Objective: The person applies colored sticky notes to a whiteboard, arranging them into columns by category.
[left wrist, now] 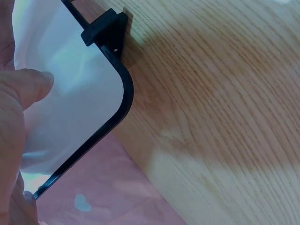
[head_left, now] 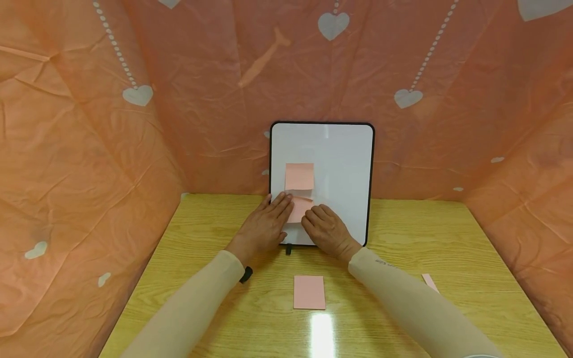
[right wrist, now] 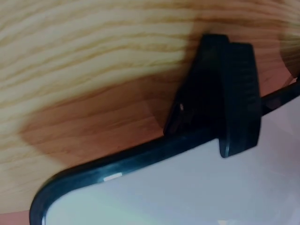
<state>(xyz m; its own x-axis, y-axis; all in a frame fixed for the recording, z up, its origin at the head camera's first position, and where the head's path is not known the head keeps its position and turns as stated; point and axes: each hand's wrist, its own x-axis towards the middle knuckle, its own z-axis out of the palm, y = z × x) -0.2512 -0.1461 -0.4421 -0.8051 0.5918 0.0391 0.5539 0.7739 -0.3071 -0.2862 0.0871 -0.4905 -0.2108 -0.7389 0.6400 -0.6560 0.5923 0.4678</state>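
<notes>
A white board [head_left: 342, 189] with a black rim stands upright on the table against the cloth backdrop. One pink sticky note [head_left: 299, 176] is on its left half; a second pink sticky note [head_left: 300, 211] is below, its upper edge slightly raised. My left hand [head_left: 267, 221] lies with straight fingers over the lower note's left edge. In the left wrist view its thumb [left wrist: 35, 86] is over the white surface. My right hand [head_left: 329, 229], fingers curled, is at that note's right edge; whether it pinches the paper is hidden. The right wrist view shows no hand.
A pink sticky note pad [head_left: 309, 292] lies on the wooden table [head_left: 371, 318] in front of the board. Black feet [right wrist: 239, 98] hold the board's lower rim. A pink strip [head_left: 430, 282] lies beside the right sleeve. Orange cloth [head_left: 80, 174] encloses the table.
</notes>
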